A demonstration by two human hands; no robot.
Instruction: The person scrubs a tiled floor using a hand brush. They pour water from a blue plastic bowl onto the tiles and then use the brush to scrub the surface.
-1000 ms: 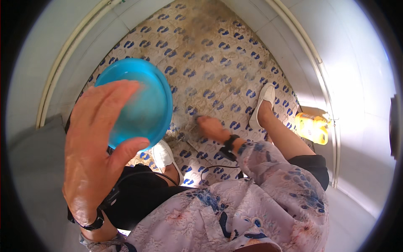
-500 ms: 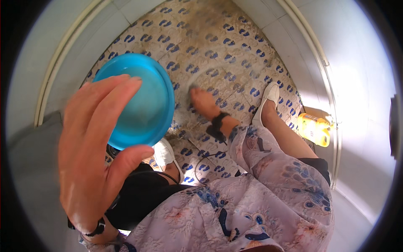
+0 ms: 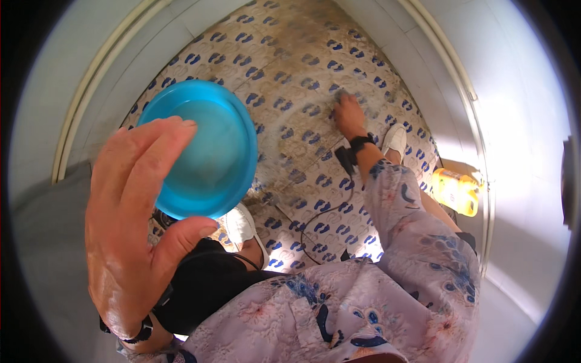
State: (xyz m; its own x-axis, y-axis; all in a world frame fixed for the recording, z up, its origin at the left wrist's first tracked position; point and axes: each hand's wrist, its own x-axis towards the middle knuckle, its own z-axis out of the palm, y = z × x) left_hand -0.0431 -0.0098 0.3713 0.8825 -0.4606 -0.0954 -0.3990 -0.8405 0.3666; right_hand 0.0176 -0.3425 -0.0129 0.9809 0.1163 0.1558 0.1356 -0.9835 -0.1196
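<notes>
My left hand (image 3: 130,224) is raised near the camera, at the left. Its fingers are bent loosely with the thumb apart, and nothing is between them. Beyond it a blue basin (image 3: 242,163) stands on the floor, holding cloudy water and partly hidden by the fingers. My right hand (image 3: 350,118) reaches down to the tiled floor (image 3: 311,139), which has a blue footprint pattern. Its fingers are closed over a small greyish thing at their tips, too covered to name. Brown dirt and wet, whitish streaks mark the floor around it.
A yellow bottle (image 3: 455,192) lies by the right wall. My white shoes (image 3: 394,139) rest on the floor, one on each side. Pale pipes (image 3: 469,97) run along both walls. From my right wrist a thin black cable (image 3: 321,213) trails across the tiles.
My right hand has swept over the floor, away from the basin to the right and a little farther off. My left hand stays raised in nearly the same pose.
</notes>
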